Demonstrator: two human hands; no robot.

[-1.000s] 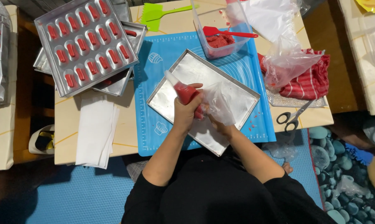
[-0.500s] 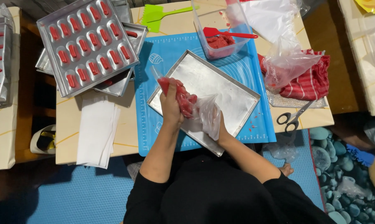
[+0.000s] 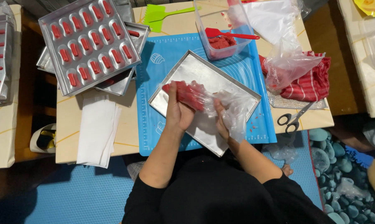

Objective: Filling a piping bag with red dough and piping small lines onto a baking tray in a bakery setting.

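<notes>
While both hands (image 3: 200, 114) grip it, the piping bag (image 3: 195, 96) hovers over the tray (image 3: 187, 66).

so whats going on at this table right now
A person holds a clear piping bag of red paste in both hands over an empty metal tray on a blue mat. The left hand grips the filled end; the right hand grips the loose plastic. A filled mould tray sits to the left.

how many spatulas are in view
2: a green spatula lies on the table's far edge; a red spatula rests in the clear tub. Others may be hidden.
</notes>
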